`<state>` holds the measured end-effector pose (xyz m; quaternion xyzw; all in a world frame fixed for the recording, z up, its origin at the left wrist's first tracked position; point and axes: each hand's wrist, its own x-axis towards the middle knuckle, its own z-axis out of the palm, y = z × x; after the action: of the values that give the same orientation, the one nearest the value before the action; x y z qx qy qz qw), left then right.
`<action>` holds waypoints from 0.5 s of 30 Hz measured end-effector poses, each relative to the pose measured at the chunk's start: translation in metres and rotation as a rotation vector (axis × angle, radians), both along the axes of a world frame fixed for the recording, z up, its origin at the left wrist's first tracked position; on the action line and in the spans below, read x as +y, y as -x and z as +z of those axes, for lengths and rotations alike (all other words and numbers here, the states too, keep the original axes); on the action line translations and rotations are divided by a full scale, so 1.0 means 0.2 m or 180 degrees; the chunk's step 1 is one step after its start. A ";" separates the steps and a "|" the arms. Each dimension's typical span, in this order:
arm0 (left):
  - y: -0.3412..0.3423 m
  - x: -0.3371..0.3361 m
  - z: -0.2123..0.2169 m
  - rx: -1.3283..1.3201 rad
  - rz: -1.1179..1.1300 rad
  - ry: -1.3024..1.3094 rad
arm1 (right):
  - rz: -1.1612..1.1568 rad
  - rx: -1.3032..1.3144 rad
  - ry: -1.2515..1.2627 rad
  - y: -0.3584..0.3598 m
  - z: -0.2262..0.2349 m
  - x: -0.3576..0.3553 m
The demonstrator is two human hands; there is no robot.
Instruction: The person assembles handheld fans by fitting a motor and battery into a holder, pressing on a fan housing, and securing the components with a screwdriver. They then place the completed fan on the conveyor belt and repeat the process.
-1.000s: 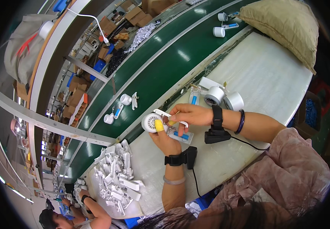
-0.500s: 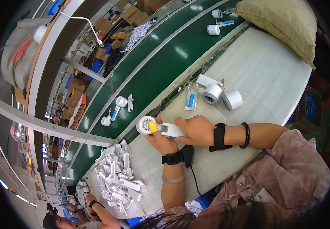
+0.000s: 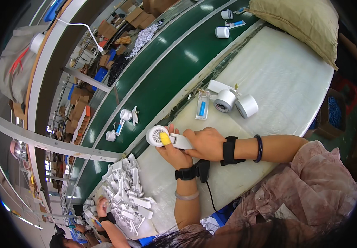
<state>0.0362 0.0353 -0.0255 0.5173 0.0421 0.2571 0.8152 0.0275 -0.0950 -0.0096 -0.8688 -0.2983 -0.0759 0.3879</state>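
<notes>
A white handheld fan [image 3: 154, 136] with a round grille is held over the near table, its handle pointing right. My left hand [image 3: 176, 155] grips it just below the head, with a yellow-wrapped thumb lying by the grille. The fingers of my right hand [image 3: 206, 144] are closed on the far end of the handle, covering part of it. Beyond my hands lie two white cylindrical fan heads [image 3: 225, 100] [image 3: 247, 106], a white handle piece [image 3: 219, 86] and an open casing with a blue battery [image 3: 202, 106].
White plastic casing parts [image 3: 126, 192] are heaped left of my left forearm. A green conveyor belt [image 3: 168, 78] carries more fan units [image 3: 126, 115]. A tan sack [image 3: 298, 25] rests at the table's far right. At lower left, a co-worker's hand [image 3: 102, 206] is beside the heap.
My right hand has shifted slightly left along the fan, and the whole view has moved a little. The co-worker's hand has risen beside the heap of parts.
</notes>
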 end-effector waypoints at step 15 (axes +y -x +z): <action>0.02 -0.02 0.04 -0.0104 -0.0286 -0.0390 | 0.0096 0.0337 -0.0131 -0.02 -0.04 -0.05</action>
<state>0.0324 0.0317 -0.0176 0.5633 -0.0103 0.2307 0.7933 0.0312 -0.1050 -0.0170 -0.8588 -0.2887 -0.0301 0.4221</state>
